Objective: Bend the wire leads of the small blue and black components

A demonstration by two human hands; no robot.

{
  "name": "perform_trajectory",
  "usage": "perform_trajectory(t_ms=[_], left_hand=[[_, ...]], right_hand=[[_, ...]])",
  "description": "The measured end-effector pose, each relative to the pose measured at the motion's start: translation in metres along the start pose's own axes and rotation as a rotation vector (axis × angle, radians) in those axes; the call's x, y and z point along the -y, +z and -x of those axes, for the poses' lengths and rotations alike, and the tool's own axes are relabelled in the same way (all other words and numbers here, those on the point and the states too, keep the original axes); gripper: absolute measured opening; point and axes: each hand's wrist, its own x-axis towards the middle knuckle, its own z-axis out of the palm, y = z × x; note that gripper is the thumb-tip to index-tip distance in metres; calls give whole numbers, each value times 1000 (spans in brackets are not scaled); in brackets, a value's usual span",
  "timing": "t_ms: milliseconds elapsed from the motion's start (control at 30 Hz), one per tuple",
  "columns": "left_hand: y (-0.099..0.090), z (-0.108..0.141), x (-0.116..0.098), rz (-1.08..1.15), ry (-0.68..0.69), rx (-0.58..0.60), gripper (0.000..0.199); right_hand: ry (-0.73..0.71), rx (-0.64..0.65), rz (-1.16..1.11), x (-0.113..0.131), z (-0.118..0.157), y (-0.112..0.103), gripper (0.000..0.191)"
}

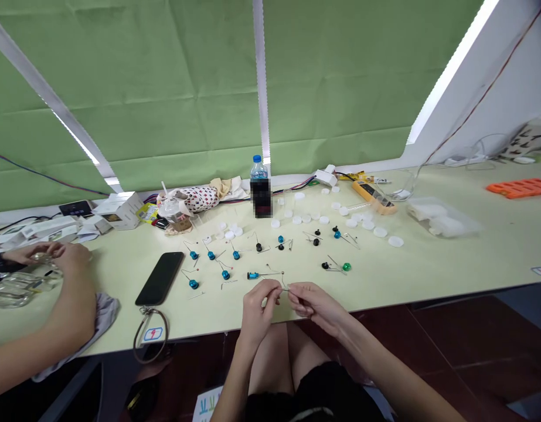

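Blue-capped wire components [225, 274], eight in all, and one green component [346, 266] are lying scattered on the pale workbench [450, 275], while the person's left hand [259, 310] and right hand [316, 308] are pinching a thin bent wire [284, 289] between nearly closed fingertips. Nearby, a co-worker's hands [46, 258] are touching clear glass bottles [15, 287].

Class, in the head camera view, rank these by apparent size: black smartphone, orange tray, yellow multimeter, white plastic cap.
1. The black smartphone and the orange tray look alike; the phone's nearness makes ranking them unsure.
2. The yellow multimeter.
3. A white plastic cap, smallest.
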Motion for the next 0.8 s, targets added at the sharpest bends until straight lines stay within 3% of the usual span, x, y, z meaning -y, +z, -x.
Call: perform_trajectory(t_ms=[133, 200, 233, 300, 367, 433, 467, 533, 600, 733, 800], left_hand=[[-2, -5, 5, 115, -205, 88, 22], [-1, -6, 5, 150, -232, 85, 24], [0, -6, 5, 151, -219, 54, 24], [3, -5, 3, 114, -151, -38, 22], [5, -3, 1, 37, -57, -97, 19], [7, -1, 1, -34, 32, -92, 16], [7, -1, 1, -52, 61, -77, 15], [6, -2, 4, -45, 63, -48, 15], [4, -4, 8, 6, -6, -18, 17], [3, -9, 18, 138, -197, 50, 24], [6, -11, 22, 200, -257, 62, 26]], right_hand=[[-535, -320, 869, -5, 7, 4, 27], [-679, -419, 1048, -9, 9, 4, 23], [-662, -447, 1001, -11, 9, 4, 23], [-456, -429, 693, -12, 7, 3, 34], [-131, -253, 291, -10, 3, 1, 53], [98, -33, -31, -6, -2, -1, 56], [143, 31, -125, -4, -4, -1, 52], [108, 27, -148, -2, -7, 0, 45], [-36, -88, 69, -3, -7, 2, 40], [-475, -363, 914, -12, -2, -1, 31], [-612, -416, 1167, -16, 0, -5, 27]])
